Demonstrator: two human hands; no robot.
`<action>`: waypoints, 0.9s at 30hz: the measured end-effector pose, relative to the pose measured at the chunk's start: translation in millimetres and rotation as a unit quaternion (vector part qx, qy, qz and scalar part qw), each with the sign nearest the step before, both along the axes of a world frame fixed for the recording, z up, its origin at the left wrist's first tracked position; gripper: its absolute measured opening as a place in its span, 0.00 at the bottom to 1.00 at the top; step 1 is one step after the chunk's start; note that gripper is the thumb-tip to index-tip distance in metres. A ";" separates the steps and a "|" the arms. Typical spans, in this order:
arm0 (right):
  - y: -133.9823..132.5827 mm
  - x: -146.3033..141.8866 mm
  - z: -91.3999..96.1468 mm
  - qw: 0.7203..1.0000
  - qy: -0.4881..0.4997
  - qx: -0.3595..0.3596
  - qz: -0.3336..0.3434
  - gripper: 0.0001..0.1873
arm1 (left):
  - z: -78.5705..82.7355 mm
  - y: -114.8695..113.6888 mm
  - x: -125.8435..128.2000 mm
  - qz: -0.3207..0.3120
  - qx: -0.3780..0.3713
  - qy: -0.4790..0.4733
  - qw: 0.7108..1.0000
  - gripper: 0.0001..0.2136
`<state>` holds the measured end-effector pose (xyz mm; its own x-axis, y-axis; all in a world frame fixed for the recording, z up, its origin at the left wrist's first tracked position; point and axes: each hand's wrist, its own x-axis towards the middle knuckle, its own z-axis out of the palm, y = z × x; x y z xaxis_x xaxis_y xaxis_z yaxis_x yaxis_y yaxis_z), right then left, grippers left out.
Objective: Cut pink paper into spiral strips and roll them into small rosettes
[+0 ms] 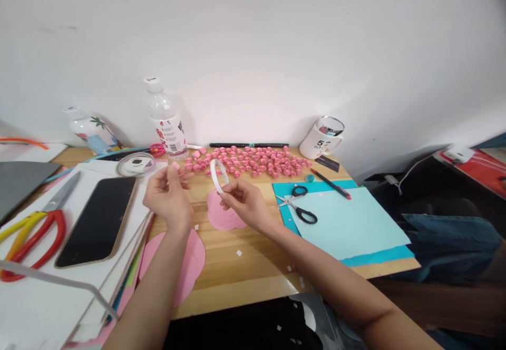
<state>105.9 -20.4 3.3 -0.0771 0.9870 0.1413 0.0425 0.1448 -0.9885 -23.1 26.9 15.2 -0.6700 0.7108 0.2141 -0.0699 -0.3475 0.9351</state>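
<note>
My right hand [241, 200] pinches a thin white ring [217, 175], which looks like a nearly used-up roll of tape, upright above the table. My left hand [168, 194] is closed at the fingertips on a small pink piece [175, 165], partly hidden by the fingers. Many small pink rolled pieces [256, 160] lie in a wide patch just beyond both hands. Under the right hand is a stack of pink paper rounds [221, 218]. Larger pink paper shapes [194, 260] lie beneath my left forearm.
At left, a phone [98, 221] and red-and-yellow scissors [43, 223] rest on white paper. A clear bottle [168, 123] stands at the back. To the right are black-handled scissors [302, 205], light blue paper [351, 223], a pen [331, 183] and a white mug [318, 139].
</note>
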 end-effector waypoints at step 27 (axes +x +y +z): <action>-15.9 21.5 -3.5 0.990 0.124 0.003 -0.064 0.04 | -5.1 -40.8 38.4 -0.286 -0.122 0.058 0.949 0.07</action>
<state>127.4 -36.3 -0.2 0.0866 0.9856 0.1453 -0.1825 0.1591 -0.9703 15.3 -13.9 10.2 -0.1427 0.9888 0.0448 -0.0742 -0.0558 0.9957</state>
